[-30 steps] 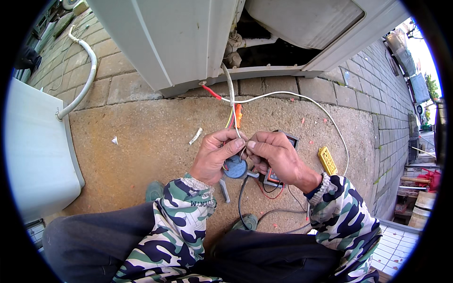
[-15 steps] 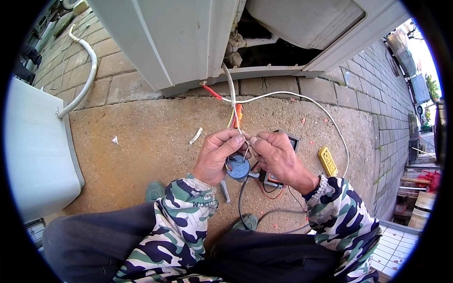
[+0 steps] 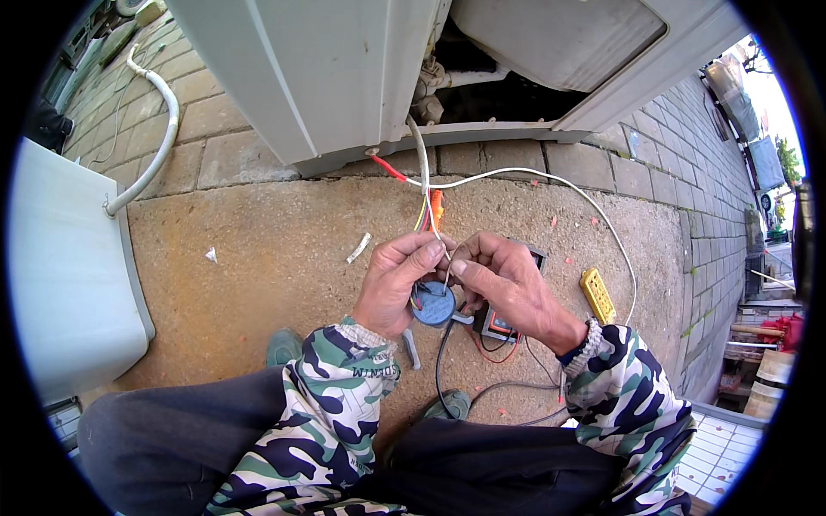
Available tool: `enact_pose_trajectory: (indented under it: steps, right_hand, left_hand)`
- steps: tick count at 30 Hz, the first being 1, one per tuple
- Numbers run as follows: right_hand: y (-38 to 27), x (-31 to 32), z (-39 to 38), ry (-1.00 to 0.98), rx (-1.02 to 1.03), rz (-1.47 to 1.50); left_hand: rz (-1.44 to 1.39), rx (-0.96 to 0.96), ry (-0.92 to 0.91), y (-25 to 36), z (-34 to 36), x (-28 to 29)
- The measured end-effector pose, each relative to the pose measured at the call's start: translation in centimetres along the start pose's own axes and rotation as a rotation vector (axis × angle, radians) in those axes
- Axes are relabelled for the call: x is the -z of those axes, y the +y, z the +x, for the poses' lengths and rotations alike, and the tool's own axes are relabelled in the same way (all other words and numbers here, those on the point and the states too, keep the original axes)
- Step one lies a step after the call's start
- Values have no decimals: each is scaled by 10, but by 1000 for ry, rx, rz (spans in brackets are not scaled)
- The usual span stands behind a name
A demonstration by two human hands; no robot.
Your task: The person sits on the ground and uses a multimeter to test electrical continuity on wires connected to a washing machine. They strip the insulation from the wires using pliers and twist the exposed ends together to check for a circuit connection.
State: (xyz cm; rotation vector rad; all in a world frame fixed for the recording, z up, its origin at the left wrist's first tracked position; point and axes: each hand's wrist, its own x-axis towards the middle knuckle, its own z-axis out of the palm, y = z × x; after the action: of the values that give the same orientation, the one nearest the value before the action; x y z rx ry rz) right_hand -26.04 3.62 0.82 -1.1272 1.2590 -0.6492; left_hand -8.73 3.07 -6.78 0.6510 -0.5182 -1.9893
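My left hand (image 3: 396,284) pinches a thin white wire (image 3: 437,236) that runs down from a grey cable (image 3: 422,155) out of the white appliance (image 3: 301,77). My right hand (image 3: 508,288) is closed on the same wire just to the right of my left fingertips. Beneath both hands lies a round blue part (image 3: 433,306) with short coloured wires. An orange-handled tool (image 3: 436,206) is beside the hanging wires. Partly hidden under my right hand is a dark meter (image 3: 490,325) with red and black leads, and grey-handled pliers (image 3: 409,348) lie below.
A second white housing (image 3: 73,267) with a pale hose (image 3: 163,112) stands at the left. A yellow slotted case (image 3: 595,292) and a long white cable (image 3: 594,206) lie at the right. A scrap of tubing (image 3: 360,248) rests on the concrete. Assorted items (image 3: 770,344) line the far right.
My fingers have shifted slightly on the wire, with the right thumb and forefinger changing their pinch. The forearms and the things on the ground have stayed about where they were.
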Motion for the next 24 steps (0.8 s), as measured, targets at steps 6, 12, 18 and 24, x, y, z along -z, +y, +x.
enact_pose_trajectory:
  steps: [6, 12, 18, 24]
  right_hand:
    - [2, 2, 0, -26, 2, -16]
    - [0, 6, -2, -26, -98, 70]
    - [9, 0, 0, 42, -52, 73]
    - [15, -6, 0, 106, 35, -70]
  left_hand:
    - [51, -5, 11, -1, 1, 2]
    - [109, -9, 30, -5, 2, -2]
    - [81, -24, 45, -4, 1, -5]
    - [13, -112, 86, -9, 3, -8]
